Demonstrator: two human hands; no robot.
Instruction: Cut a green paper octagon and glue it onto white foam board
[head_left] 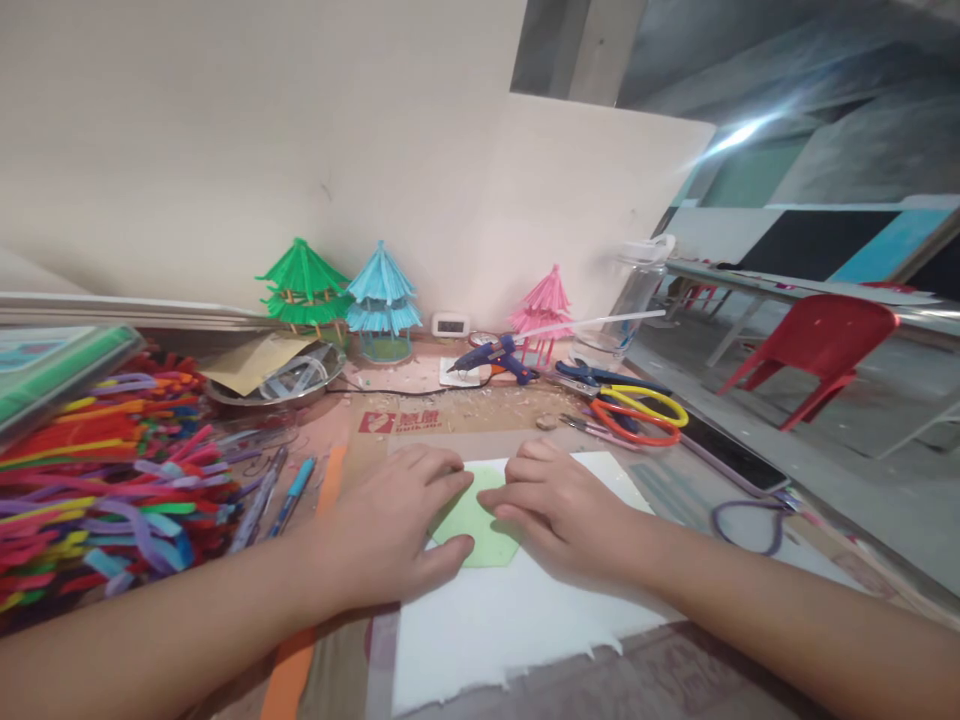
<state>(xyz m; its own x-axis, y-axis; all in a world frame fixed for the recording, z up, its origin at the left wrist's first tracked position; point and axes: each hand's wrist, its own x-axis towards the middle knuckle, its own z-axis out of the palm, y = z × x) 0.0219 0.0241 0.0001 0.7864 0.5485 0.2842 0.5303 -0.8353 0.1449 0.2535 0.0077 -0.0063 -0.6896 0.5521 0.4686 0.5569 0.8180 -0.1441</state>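
Both hands lay flat on a pale green hexagonal paper piece, near the middle of the table; the left hand pressed its left side with fingers together, the right hand pressed its right side likewise, pinching nothing; the piece sat on a white torn-edged sheet; a heap of coloured pipe cleaners lay to the left; orange-and-yellow-handled scissors lay farther right; a blue glue gun lay beyond

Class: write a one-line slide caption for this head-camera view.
Both hands, left hand and right hand, press a green paper shape on a white sheet.
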